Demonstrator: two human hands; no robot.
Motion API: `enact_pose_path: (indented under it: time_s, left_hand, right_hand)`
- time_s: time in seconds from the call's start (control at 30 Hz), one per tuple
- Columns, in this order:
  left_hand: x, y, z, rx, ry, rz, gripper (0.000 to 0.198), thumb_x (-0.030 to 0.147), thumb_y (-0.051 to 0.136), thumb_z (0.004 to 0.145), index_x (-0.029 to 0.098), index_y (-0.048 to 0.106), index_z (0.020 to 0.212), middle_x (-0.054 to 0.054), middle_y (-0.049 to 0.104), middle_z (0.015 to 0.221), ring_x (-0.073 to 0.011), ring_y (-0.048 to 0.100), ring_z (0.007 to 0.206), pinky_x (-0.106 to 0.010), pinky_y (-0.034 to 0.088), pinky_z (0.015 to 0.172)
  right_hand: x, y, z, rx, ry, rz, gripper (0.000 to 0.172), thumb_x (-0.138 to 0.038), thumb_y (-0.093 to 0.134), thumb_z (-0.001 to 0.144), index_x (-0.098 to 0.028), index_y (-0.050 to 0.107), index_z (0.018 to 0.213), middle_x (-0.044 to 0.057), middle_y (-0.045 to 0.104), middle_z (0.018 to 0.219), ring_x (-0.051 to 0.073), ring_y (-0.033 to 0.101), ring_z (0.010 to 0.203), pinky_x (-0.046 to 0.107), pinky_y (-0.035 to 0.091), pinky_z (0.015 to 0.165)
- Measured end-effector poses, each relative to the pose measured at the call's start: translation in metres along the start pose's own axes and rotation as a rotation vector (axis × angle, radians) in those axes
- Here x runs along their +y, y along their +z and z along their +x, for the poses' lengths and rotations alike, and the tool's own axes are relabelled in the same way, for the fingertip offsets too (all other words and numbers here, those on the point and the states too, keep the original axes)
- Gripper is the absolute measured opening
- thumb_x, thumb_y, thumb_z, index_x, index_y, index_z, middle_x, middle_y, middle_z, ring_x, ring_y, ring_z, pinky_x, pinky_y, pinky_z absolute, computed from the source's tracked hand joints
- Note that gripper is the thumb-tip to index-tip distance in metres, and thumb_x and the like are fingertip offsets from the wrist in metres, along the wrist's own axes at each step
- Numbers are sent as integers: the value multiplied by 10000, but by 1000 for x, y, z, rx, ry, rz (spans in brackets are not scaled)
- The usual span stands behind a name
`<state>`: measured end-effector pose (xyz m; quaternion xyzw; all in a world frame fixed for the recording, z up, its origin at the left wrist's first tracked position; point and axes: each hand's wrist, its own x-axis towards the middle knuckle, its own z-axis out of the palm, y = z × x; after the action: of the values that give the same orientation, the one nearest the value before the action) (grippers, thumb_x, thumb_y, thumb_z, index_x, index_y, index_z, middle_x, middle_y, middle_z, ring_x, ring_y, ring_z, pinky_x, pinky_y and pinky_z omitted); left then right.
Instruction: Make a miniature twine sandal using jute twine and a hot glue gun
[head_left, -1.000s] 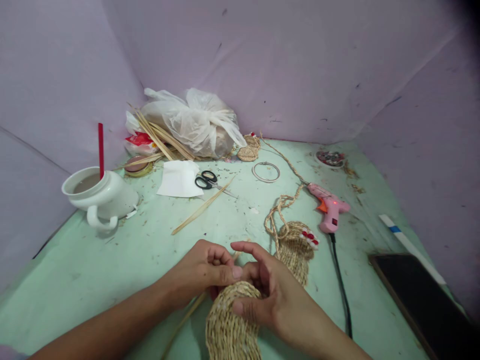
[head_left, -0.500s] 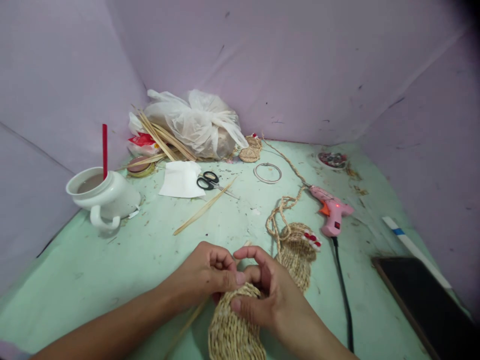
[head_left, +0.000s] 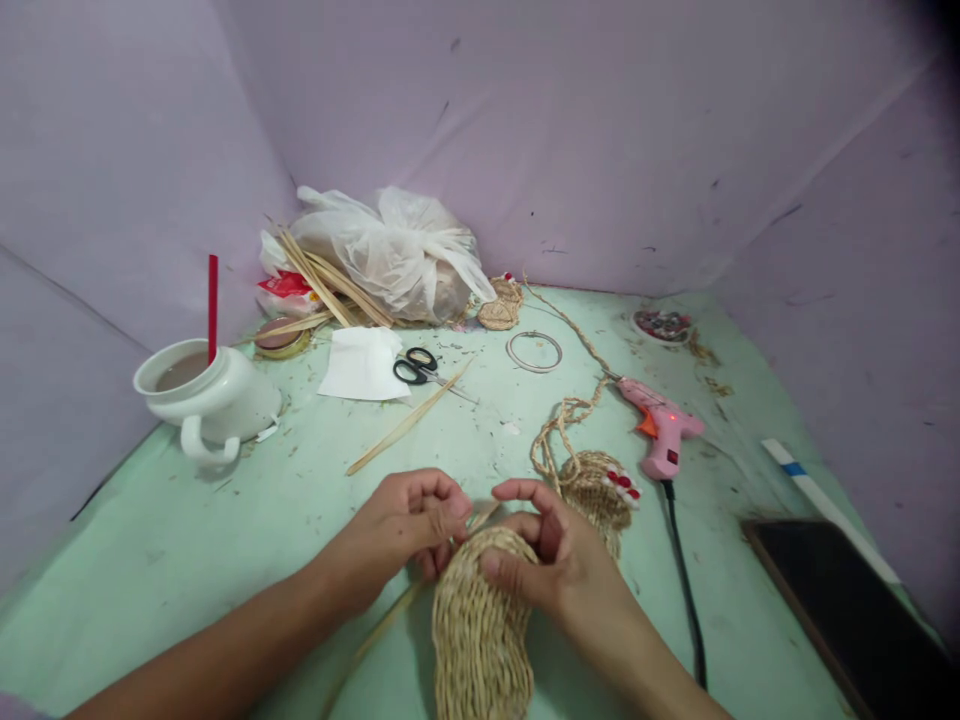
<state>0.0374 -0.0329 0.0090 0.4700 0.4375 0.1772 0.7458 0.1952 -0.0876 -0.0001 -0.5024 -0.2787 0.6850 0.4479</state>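
Note:
A woven straw piece (head_left: 484, 630), shaped like a slipper sole, lies upright at the front edge of my view. My right hand (head_left: 551, 550) grips its rounded top end, thumb on the face and index finger raised. At that end's left side, my left hand (head_left: 420, 530) is closed in a pinch on a thin straw strip (head_left: 375, 635), which trails down toward me. A tip of straw shows between the two hands. Just behind my right hand sits a second woven piece (head_left: 600, 490) with red and white beads and a braided cord (head_left: 551, 440).
A pink glue gun (head_left: 664, 425) with a lit red light lies to the right, its black cable running forward. Near it is a dark phone (head_left: 847, 610). Scissors (head_left: 416, 367), white paper (head_left: 361, 362), a metal ring (head_left: 534, 352), a white pot (head_left: 225, 400) and a plastic bag (head_left: 397, 245) stand further back.
My left hand has moved slightly up and left, away from my right hand. The woven piece has shifted up a little, and more of its top end shows.

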Motion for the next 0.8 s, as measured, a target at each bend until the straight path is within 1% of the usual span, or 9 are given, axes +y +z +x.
enact_pose_path:
  time_s: [0.07, 0.17, 0.3, 0.47, 0.57, 0.67, 0.7, 0.73, 0.8]
  left_hand:
    - [3, -1, -2, -2, 17, 76, 436, 506, 706, 631, 160, 525, 824, 13, 552, 679, -94, 488, 522, -205, 383, 460]
    - [4, 2, -9, 22, 32, 331, 277, 441, 534, 793, 177, 527, 877, 26, 531, 637, -119, 505, 558, -219, 386, 495]
    - [-2, 9, -17, 263, 146, 1092, 256, 300, 477, 803, 178, 554, 1014, -73, 631, 825, -230, 597, 674, -326, 420, 592]
    - [14, -7, -10, 232, 53, 1628, 207, 140, 403, 786, 175, 607, 769, -98, 648, 702, -283, 632, 601, -343, 413, 518]
    - [42, -29, -5, 703, 12, 1696, 317, 192, 315, 861, 109, 582, 1011, -184, 639, 927, -315, 641, 669, -362, 417, 502]
    - [51, -36, -6, 907, 224, 1606, 442, 269, 336, 885, 83, 413, 1278, -210, 502, 1246, -318, 627, 858, -371, 467, 583]
    - [46, -33, -7, 857, 343, 1537, 423, 281, 360, 881, 112, 438, 1261, -174, 516, 1242, -283, 625, 877, -355, 483, 637]
    - [38, -29, -7, 710, 436, 1465, 393, 290, 373, 882, 134, 475, 1228, -144, 549, 1201, -251, 623, 892, -336, 494, 692]
    - [17, -18, -7, 480, 449, 1379, 337, 258, 372, 876, 151, 544, 1145, -117, 606, 1089, -235, 621, 891, -338, 503, 733]
  right_hand:
    - [-3, -8, 5, 72, -22, -43, 633, -320, 841, 489, -207, 469, 988, -49, 624, 625, 129, 577, 539, 259, 430, 543]
    - [-13, -23, 5, 92, -21, -146, 621, -320, 842, 512, -198, 487, 1007, -38, 623, 643, 128, 577, 553, 246, 421, 527]
    - [-24, -40, -2, 72, -29, -97, 614, -303, 813, 599, -204, 457, 1089, -13, 647, 713, 143, 617, 620, 255, 459, 564]
    - [-22, -38, 2, 78, -22, -99, 617, -329, 824, 584, -204, 464, 1069, -26, 634, 686, 145, 611, 592, 256, 452, 538]
    - [-17, -28, 12, 108, -61, -117, 596, -348, 824, 563, -197, 485, 1030, -24, 630, 685, 145, 613, 606, 267, 462, 575]
    - [-9, -16, 23, 145, -119, -206, 529, -383, 778, 576, -196, 498, 984, -17, 621, 684, 163, 621, 619, 301, 486, 602]
    - [-6, -13, 26, 155, -131, -236, 497, -368, 761, 588, -193, 506, 977, -2, 628, 711, 178, 629, 653, 323, 495, 630]
    - [-3, -10, 29, 164, -146, -285, 457, -337, 745, 603, -189, 522, 973, 22, 642, 763, 197, 637, 709, 350, 500, 676]
    - [1, -8, 30, 194, -231, -480, 396, -258, 709, 641, -178, 563, 1001, 76, 658, 909, 241, 629, 859, 414, 482, 794]
